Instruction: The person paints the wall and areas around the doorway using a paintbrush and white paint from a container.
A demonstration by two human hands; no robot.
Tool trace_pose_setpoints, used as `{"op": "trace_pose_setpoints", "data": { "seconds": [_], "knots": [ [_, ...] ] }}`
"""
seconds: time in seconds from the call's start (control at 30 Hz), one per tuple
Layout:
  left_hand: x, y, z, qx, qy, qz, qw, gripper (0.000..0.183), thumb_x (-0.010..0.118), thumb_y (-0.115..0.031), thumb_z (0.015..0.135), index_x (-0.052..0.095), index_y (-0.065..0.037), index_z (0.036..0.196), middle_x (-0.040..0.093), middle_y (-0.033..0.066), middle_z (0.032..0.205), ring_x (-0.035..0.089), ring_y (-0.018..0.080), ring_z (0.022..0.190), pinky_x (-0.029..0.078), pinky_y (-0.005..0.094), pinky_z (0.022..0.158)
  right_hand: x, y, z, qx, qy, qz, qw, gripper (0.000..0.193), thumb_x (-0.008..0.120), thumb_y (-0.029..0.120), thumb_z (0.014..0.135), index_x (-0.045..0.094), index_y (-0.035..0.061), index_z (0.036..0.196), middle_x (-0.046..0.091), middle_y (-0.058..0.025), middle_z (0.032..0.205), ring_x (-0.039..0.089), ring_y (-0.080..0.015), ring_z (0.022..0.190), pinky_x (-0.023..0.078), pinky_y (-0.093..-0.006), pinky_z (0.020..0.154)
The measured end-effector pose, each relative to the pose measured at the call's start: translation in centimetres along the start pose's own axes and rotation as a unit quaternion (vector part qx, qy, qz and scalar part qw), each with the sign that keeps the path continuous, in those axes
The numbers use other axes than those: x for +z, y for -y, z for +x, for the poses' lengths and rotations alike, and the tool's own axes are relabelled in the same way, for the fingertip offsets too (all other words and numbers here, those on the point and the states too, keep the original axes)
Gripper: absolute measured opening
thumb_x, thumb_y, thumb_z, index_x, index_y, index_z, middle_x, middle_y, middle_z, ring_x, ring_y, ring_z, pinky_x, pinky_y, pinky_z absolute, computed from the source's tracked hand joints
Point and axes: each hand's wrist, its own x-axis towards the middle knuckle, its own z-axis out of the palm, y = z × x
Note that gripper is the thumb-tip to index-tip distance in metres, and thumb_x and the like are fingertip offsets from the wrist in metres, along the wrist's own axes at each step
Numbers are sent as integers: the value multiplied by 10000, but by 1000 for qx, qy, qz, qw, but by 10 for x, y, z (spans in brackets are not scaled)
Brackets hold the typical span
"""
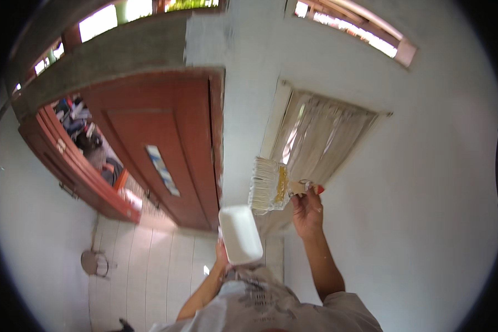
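Observation:
In my right hand (307,214) is a wide paintbrush (266,185), gripped by its handle, which has a red end. Its pale bristles point left and are coated with white paint, and a yellow patch shows on the ferrule. My left hand (222,254), partly hidden, holds a white rectangular tub (242,237) from its left side. The tub's inside looks white; how much paint is in it I cannot tell. Brush and tub are close together, the bristles just above and right of the tub's upper edge.
A reddish-brown door (188,127) fills the left, with a doorway (94,144) showing cluttered things beyond. Ahead is a white wall (249,99) beside a bare cement band (144,55). A curtained window (332,127) sits right. A stool (91,263) stands on the tiled floor (149,276).

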Motion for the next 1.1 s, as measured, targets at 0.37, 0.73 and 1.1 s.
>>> {"op": "trace_pose_setpoints", "data": {
  "seconds": [0.37,0.73,1.1],
  "knots": [
    [17,-3,-2,65,36,-28,997,536,422,-565,989,576,-148,1289,651,53,1193,654,272,1072,534,501,922,269,149,138,-674,300,-576,352,201,753,158,870,696,15,999,677,-78,923,687,-212,821,542,-278,716],
    [49,-16,-38,74,71,-73,992,552,416,-548,1000,559,-115,1310,630,74,1243,625,283,1121,498,488,981,393,171,217,-670,358,-626,175,154,668,79,886,668,38,1034,644,-54,1039,650,-256,792,564,-331,695],
    [62,-19,-24,67,52,-94,992,517,430,-528,990,567,-138,1301,647,66,1211,654,280,1076,528,509,936,218,81,190,-546,446,-696,135,349,731,42,702,675,120,1037,615,-37,1095,668,-155,935,596,-297,591]
  ]
}}
